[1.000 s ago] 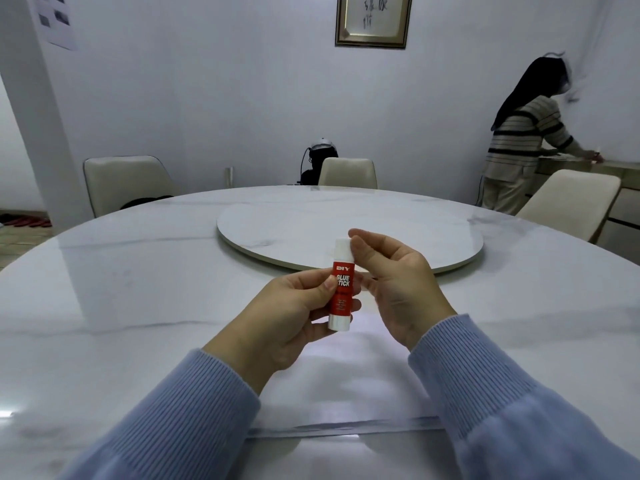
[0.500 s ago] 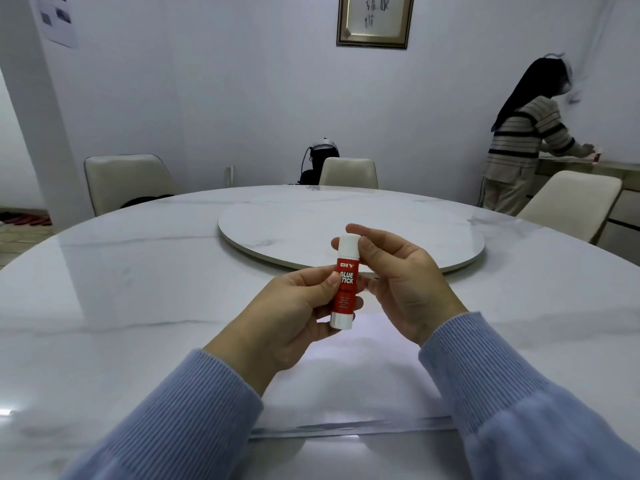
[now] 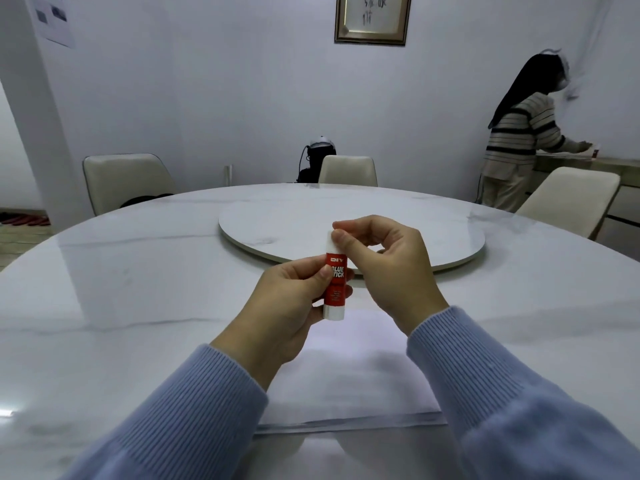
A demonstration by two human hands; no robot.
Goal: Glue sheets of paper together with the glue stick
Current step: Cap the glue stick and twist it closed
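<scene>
Since the earlier frames we have lifted our right hand [image 3: 388, 268] from the side of the glue stick [image 3: 334, 282] to its white cap [image 3: 331, 241], the thumb and forefinger now pinching the cap's top; the stick itself has hardly shifted.

Going left to right: at nine o'clock of the stick, our left hand [image 3: 291, 306] is wrapped around the red body, thumb laid across the label and the other fingers curled behind, so the grip is closed firmly on the tube. The stick stands upright between both hands, held in the air above the sheets of paper [image 3: 346, 382], which lie flat on the marble table [image 3: 138, 306] at six o'clock, near our edge. At three o'clock, the right hand is nearly closed on the cap alone, with the remaining fingers loosely arched (they touch nothing that we can see).

We judge the stick to be light, rigid and smooth plastic, a little slippery, so it is best held round the labelled middle while the other hand pulls the cap straight up. The cap looks fully seated. The paper will be thin and floppy; we would press it flat with a palm when spreading glue, or it may drag and crease.
</scene>
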